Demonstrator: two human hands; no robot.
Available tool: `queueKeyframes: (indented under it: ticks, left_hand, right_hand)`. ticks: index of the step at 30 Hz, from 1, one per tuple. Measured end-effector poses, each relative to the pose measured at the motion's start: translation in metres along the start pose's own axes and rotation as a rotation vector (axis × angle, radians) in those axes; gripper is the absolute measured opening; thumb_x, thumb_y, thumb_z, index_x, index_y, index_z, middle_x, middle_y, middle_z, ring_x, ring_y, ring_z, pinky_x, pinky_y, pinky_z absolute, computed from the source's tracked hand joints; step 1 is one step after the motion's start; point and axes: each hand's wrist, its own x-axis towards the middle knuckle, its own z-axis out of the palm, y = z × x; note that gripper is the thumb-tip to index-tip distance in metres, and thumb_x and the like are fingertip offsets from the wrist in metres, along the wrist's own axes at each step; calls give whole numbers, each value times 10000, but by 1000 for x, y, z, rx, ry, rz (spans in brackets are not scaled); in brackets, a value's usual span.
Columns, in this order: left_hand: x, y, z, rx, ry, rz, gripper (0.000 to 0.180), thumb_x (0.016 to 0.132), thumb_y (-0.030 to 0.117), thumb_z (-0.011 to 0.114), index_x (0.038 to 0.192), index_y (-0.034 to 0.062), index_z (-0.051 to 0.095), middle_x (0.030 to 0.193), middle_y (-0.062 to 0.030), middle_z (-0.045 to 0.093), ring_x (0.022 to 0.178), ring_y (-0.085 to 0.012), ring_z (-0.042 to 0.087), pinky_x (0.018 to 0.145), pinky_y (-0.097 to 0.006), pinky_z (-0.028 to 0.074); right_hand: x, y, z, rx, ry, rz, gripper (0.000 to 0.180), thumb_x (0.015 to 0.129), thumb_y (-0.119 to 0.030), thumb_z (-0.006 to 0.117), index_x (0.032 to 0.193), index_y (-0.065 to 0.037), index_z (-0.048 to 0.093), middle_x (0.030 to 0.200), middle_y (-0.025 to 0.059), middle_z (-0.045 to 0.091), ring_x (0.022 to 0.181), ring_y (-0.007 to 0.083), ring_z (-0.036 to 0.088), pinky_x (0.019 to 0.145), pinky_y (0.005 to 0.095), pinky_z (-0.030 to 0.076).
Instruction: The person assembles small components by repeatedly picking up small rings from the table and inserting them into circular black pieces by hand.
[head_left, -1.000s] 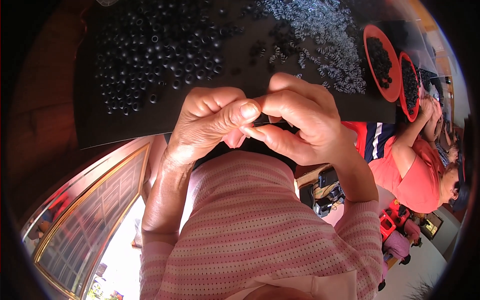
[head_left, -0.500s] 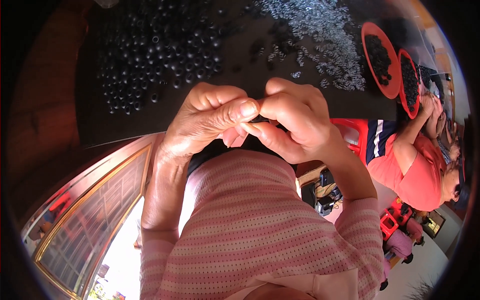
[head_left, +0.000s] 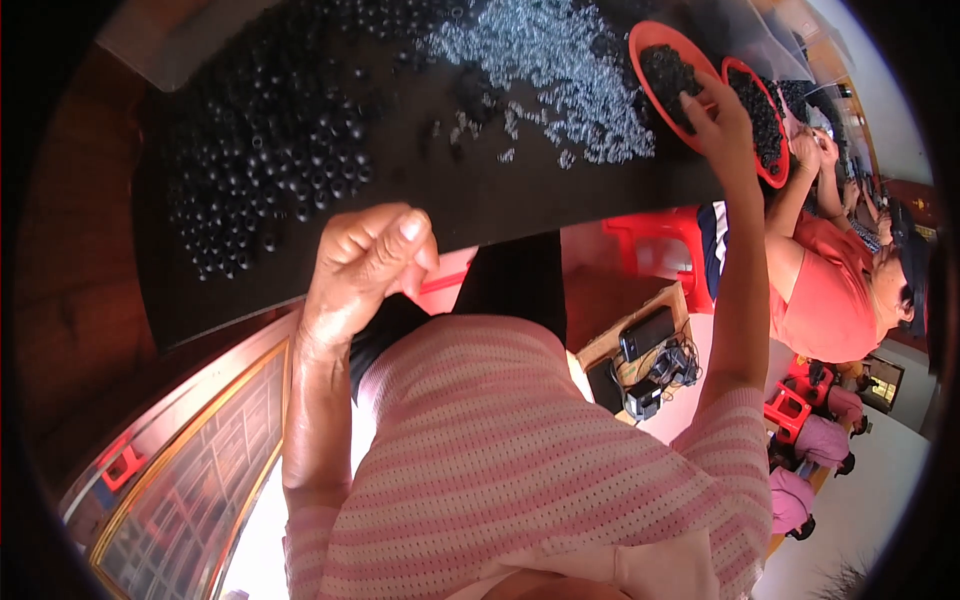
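Note:
At the front edge of the dark table, my left hand (head_left: 372,258) is closed, its thumb pressed against curled fingers. Whatever lies inside it, if anything, is hidden. My right hand (head_left: 722,122) reaches out to the far right over a red bowl (head_left: 640,62) of small black parts. Its thumb and fingers are apart at the parts, and I see nothing held between them. Many small black cylindrical pieces (head_left: 325,165) stand on the left of the table. A heap of small shiny metal springs (head_left: 590,100) lies between them and the bowl.
Beside the bowl stands a second red bowl (head_left: 778,170) with black parts. A co-worker in a red shirt (head_left: 830,300) sits to the right. Below the table are a red stool (head_left: 665,232) and a wooden box (head_left: 590,357) with cables. A clear plastic container (head_left: 165,55) is at far left.
My hands were together over the table edge, pinching a small dark piece. Now they are apart: my right hand has moved right to the bowl and opened, while the left stays near the edge.

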Motion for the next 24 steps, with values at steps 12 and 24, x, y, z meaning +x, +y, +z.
queueKeyframes:
  ticks: [12, 24]
  left_hand:
    - [16, -16, 2, -144, 200, 143, 408, 976, 337, 472, 746, 26, 601, 537, -37, 515, 408, -45, 296, 395, -198, 216]
    - [13, -13, 8, -16, 208, 86, 382, 971, 338, 487, 758, 45, 606, 547, -10, 521, 409, -30, 315, 392, -185, 211]
  right_hand:
    - [-16, -117, 14, 355, -85, -221, 99, 883, -82, 579, 928, -12, 633, 902, 141, 613, 771, 219, 642, 678, 372, 491]
    - [-47, -129, 47, 525, 46, -320, 124, 819, 33, 640, 941, 17, 636, 682, 64, 517, 533, 113, 470, 483, 242, 376]
